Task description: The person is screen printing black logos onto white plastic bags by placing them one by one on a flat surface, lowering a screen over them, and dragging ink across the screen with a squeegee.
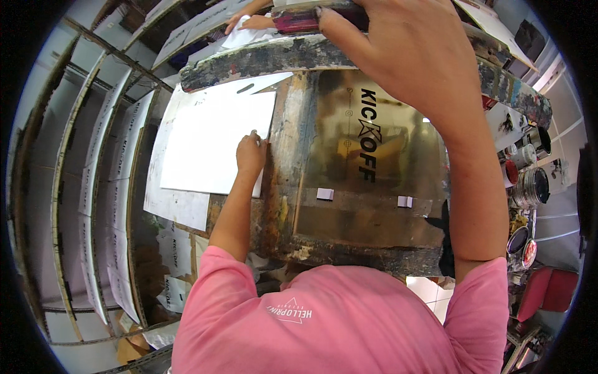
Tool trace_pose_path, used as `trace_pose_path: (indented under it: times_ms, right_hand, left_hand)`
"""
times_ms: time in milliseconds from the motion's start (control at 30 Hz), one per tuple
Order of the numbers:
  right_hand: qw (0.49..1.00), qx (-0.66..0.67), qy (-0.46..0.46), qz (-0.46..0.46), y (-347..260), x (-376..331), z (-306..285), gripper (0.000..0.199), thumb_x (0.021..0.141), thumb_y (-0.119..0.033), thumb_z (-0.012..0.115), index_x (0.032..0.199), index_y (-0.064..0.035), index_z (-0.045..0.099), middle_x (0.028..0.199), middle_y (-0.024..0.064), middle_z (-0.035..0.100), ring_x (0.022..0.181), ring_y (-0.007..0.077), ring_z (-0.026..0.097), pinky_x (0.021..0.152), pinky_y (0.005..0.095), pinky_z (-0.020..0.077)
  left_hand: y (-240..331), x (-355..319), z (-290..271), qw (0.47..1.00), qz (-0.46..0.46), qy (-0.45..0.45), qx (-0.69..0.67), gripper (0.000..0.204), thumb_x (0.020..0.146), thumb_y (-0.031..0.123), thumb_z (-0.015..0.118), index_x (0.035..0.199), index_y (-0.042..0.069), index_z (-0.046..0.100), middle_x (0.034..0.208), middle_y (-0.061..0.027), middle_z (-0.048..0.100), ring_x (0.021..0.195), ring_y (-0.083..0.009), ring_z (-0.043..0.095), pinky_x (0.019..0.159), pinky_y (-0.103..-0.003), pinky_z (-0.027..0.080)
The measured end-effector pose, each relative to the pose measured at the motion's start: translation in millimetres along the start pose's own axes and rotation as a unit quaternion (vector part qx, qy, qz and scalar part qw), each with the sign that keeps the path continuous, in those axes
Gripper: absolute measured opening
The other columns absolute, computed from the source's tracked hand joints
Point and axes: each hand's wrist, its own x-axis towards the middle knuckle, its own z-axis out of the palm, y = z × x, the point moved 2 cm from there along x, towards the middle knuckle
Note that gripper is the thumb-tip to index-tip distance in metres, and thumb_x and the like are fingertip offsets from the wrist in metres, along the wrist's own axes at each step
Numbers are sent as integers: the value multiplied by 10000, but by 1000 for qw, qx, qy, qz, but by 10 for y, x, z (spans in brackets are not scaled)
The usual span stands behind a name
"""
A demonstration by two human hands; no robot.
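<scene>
- Glossy brown panel (405,168): black lettering shown across it; taken as landmark.
- White sheets (215,143): laid left of the panel, one rectangle on top of larger pieces.
- Left hand (250,154): placed at the sheets' right edge, left of the panel; whether the edge is pinched by the fingers cannot be told.
- Right hand (414,59): held over the panel's far edge, by a paint-stained bar (299,22); fingers cut off by the border, grasp cannot be told.
- Small pale blocks (324,194): two, set on the panel's near part.
- Cans (529,187): grouped right of the panel.
</scene>
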Motion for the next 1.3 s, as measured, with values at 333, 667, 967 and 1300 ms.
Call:
trace_pose_path:
  times_ms: [333, 667, 967, 1300]
  right_hand:
    - [1000, -2, -18, 24, -55, -33, -45, 648, 1104, -497, 381, 1159, 29, 755, 934, 159, 757, 916, 236, 706, 1031, 465, 480]
    - [996, 78, -29, -19, 162, -28, 8, 588, 1091, -468, 405, 972, -2, 743, 917, 143, 755, 887, 233, 708, 1067, 486, 470]
    - [981, 72, -152, 95, -99, 147, -299, 563, 1074, -469, 469, 965, 15, 734, 893, 176, 756, 895, 293, 730, 1026, 479, 480]
    - [996, 56, 58, -24, 148, -89, 115, 584, 1080, -489, 462, 990, 20, 734, 872, 188, 743, 914, 346, 731, 1079, 561, 465]
  left_hand:
    - [-195, 74, 54, 999, -4, 2, -43, 323, 912, 304, 856, 988, -8, 812, 976, -226, 740, 931, -409, 722, 859, -502, 565]
    - [163, 169, 15, 988, 71, -80, 116, 136, 946, 97, 651, 1022, -16, 642, 937, -255, 745, 902, -426, 755, 806, -491, 619]
    - [3, 315, 13, 990, 9, -73, 118, 168, 1010, 118, 544, 1082, -10, 626, 932, -262, 758, 865, -459, 756, 778, -543, 610]
    - [-654, 484, -1300, 845, -197, -69, -492, 272, 1117, 214, 487, 1174, -51, 470, 1009, -250, 745, 738, -228, 693, 690, -340, 583]
